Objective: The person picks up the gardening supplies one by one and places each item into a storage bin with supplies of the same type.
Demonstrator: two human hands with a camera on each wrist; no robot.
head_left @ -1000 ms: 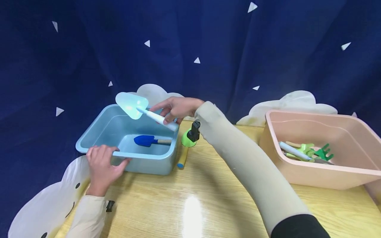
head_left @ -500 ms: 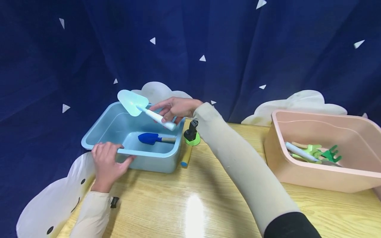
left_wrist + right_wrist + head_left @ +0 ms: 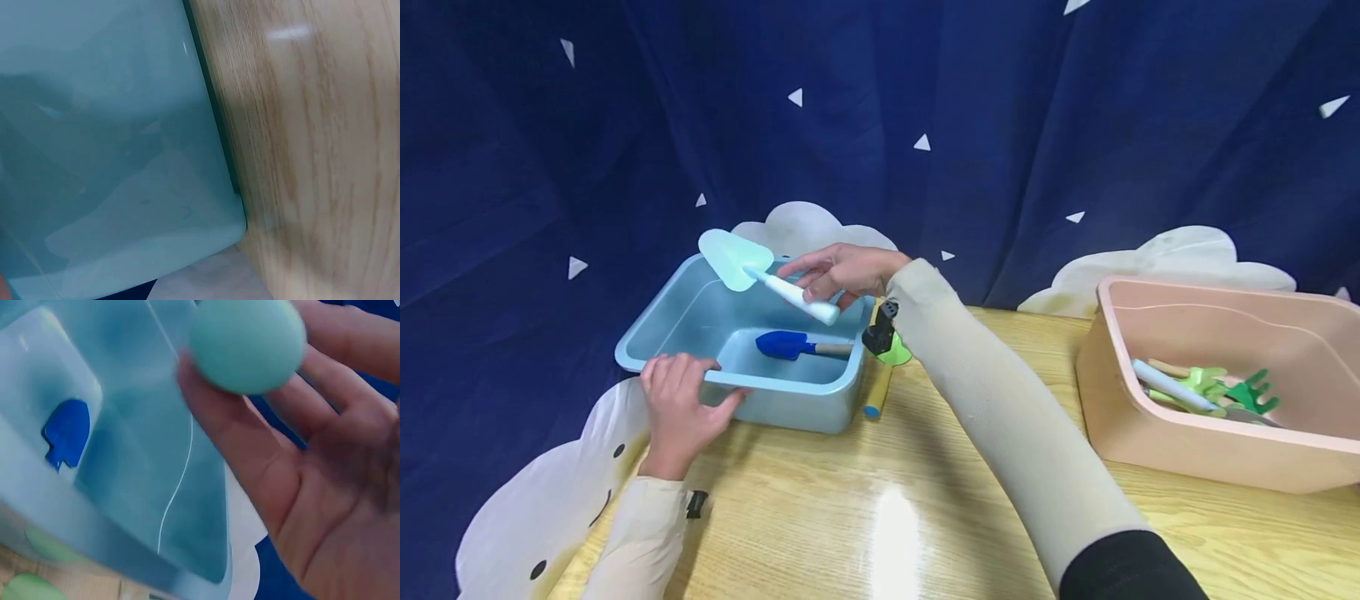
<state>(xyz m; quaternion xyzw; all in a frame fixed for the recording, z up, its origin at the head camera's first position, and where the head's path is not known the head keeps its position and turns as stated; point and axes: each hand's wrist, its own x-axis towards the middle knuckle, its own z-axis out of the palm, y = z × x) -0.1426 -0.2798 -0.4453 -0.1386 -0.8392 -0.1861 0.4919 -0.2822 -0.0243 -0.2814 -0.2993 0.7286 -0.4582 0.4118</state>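
My right hand (image 3: 853, 271) pinches the white handle of a light blue toy trowel (image 3: 735, 258) above the blue bin (image 3: 760, 385). Its pale blade points to the far left, over the bin's back rim. Seen in the right wrist view, the rounded mint end of the trowel handle (image 3: 247, 344) lies between thumb and fingers. My left hand (image 3: 679, 408) grips the near rim of the bin at its left corner, fingers over the edge and thumb along the outer wall. Inside, a dark blue trowel (image 3: 785, 344) with a wooden handle lies on the floor of the bin.
A green-headed tool with a yellow handle (image 3: 878, 392) lies on the wooden table (image 3: 805, 517) against the blue bin's right side. To the right stands a pink bin (image 3: 1225, 450) holding several garden tools, including a green rake (image 3: 1251, 392). A dark blue curtain (image 3: 850, 100) hangs behind.
The whole head view has shifted, so bins and hands appear slightly farther right. The right hand keeps hold of the trowel above the bin, and the left hand stays on the rim.
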